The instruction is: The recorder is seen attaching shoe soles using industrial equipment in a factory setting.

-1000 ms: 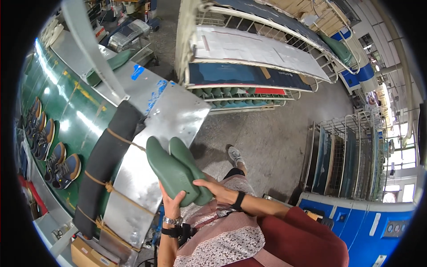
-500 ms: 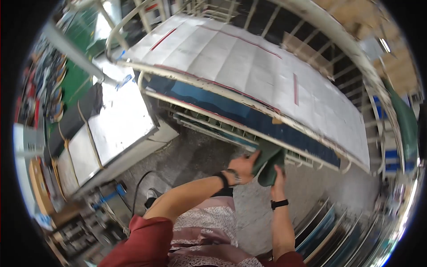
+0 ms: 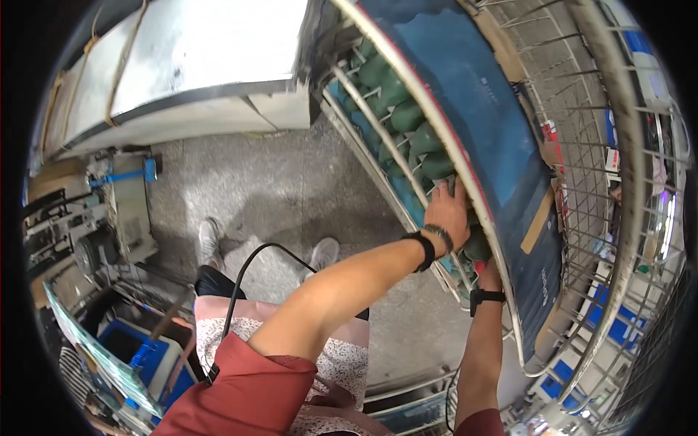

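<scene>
Several dark green, curved, soft-looking pieces (image 3: pixel 396 91) lie packed on the lower shelf of a wire rack, under a blue panel. My left hand (image 3: pixel 446 212) reaches over the shelf's front rail (image 3: pixel 385 134) into the gap, with fingers stretched out and resting by the green pieces. Its fingertips partly disappear among them. Close beside it, my right hand (image 3: pixel 491 275) is pushed under the upper shelf's edge next to another dark green piece (image 3: pixel 477 245). That hand's fingers are hidden, and a small bit of red shows near it.
Above the gap lies the blue panel (image 3: pixel 465 80), bordered by a pale metal rail. Rack bars (image 3: pixel 632 174) curve along the right. A metal-topped table (image 3: pixel 203 43) stands at upper left, with machinery (image 3: pixel 87 240) below it. A black cable (image 3: pixel 251 254) loops near my legs.
My view has swung toward the rack. Both hands, earlier on a dark green piece at its front, are now inside the shelf gap. The white quilted sheet on top is out of view.
</scene>
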`<state>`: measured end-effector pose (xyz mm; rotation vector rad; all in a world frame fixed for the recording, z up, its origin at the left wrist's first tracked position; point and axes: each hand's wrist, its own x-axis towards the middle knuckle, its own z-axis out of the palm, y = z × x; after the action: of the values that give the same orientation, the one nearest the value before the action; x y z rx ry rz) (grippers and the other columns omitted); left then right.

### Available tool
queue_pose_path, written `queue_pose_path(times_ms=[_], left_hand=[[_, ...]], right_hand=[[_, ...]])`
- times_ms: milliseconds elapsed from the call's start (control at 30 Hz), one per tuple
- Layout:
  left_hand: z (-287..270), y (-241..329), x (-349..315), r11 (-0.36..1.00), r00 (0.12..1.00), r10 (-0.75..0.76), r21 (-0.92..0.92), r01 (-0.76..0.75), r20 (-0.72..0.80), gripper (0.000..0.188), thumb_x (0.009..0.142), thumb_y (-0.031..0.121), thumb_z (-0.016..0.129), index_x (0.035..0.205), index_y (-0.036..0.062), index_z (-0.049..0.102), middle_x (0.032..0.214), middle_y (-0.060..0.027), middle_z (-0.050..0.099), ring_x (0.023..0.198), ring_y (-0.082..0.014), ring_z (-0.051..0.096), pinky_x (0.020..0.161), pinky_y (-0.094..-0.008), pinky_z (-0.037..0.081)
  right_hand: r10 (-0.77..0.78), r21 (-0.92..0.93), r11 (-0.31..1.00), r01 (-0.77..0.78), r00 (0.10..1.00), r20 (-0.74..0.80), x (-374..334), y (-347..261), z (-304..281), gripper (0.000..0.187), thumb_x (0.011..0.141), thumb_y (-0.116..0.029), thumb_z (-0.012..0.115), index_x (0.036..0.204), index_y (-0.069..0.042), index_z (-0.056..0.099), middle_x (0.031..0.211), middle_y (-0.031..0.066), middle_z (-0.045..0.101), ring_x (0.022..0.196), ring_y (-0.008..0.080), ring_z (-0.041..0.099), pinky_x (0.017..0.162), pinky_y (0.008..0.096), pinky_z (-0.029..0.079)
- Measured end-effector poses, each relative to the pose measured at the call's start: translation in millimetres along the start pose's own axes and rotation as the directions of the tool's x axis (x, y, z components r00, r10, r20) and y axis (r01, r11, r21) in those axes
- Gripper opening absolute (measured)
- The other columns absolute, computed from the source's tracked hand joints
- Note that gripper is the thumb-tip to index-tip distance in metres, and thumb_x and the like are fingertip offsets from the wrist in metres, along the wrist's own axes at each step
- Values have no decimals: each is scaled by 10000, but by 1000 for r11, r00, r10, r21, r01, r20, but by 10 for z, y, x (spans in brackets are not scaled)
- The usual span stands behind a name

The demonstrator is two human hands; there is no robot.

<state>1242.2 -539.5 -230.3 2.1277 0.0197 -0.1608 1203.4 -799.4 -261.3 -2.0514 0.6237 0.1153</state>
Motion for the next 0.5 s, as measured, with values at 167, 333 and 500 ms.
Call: queue_pose_path(times_ms=[167,333,500], left_hand=[[280,-224,215,975,1000,20,-220,-15,17,824,748,90,704,1506,57,383,1323,-446,484,1204,-545,555,1046,-495,485],[74,-160,195,964,995,98,-247,-95,2,767,749,87,679,1479,71,447,1350,-478,458,1167,-548,582,1018,-483,510],[-73,-36,67,967,986,156,-193,-164,-55,768,696,106,723,1435,60,517,1371,-446,471,1199,-524,560,986,-462,519]], right_hand=[[227,242,952,-188,963,-145,-60,-122,59,453,1059,-345,557,1427,-82,549,1409,65,603,1267,226,609,1041,411,530],[275,212,951,-226,932,-237,-294,-555,318,496,1004,-384,643,1409,-108,571,1352,54,641,1177,208,648,919,364,558],[323,176,942,-284,911,-257,-396,-784,604,537,983,-491,630,1417,-181,565,1250,15,686,1025,151,676,629,290,535]])
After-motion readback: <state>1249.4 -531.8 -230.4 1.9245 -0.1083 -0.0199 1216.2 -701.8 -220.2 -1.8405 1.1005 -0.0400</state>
